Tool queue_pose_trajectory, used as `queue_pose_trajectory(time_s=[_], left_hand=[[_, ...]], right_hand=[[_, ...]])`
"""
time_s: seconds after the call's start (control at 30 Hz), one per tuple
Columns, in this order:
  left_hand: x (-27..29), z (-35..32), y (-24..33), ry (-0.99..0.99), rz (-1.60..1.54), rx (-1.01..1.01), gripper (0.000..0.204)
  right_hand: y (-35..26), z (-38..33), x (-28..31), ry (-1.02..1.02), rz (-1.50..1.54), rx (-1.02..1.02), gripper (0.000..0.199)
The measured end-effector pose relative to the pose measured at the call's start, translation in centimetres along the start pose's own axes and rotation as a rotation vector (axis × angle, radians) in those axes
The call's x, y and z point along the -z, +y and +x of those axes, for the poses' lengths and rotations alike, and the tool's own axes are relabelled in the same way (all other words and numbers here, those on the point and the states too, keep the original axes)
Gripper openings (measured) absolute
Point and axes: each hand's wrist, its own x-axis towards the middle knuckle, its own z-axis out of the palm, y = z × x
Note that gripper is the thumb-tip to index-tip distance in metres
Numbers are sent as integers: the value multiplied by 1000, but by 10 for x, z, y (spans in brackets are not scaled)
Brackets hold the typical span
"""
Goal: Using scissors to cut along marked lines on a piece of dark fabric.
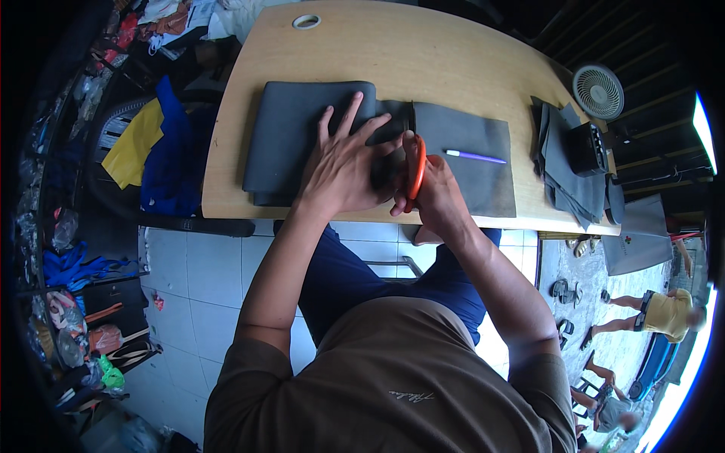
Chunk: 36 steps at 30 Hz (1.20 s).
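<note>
My left hand lies spread over a folded stack of dark grey cloth-like sheet, its fingers stretched toward the far right. In my right hand is a pair of scissors with orange handles, my fingers wrapped round them. The dark blades point away from me, along the line between the stack and a flat grey piece on the right. Whether the blades are apart I cannot make out. On that flat piece rests a purple pen with a white end.
At the table's far left lies a roll of tape. More dark sheets, a black holder and a white fan stand at the right. Blue cloth and yellow cloth cover a chair on the left. People are beyond, right.
</note>
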Motion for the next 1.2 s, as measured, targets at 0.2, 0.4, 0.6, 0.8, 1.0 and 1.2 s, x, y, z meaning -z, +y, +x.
queue_pose_trajectory(time_s=[0.2, 0.4, 0.6, 0.8, 1.0, 1.2], left_hand=[[1, 1, -1, -10, 1, -5, 71], [2, 1, 0, -31, -5, -1, 70], [3, 2, 0, -27, -37, 1, 67], [3, 2, -1, -33, -32, -2, 65], [-1, 0, -2, 2, -4, -19, 71], [-5, -3, -4, 42, -35, -30, 76]], right_hand=[[2, 3, -1, 54, 46, -41, 75], [2, 0, 4, 3, -48, 10, 75], [-9, -5, -4, 5, -106, 25, 76], [-8, 1, 3, 11, -66, -48, 72], [-11, -1, 6, -5, -55, -4, 68], [-49, 3, 45, 29, -351, 200, 47]])
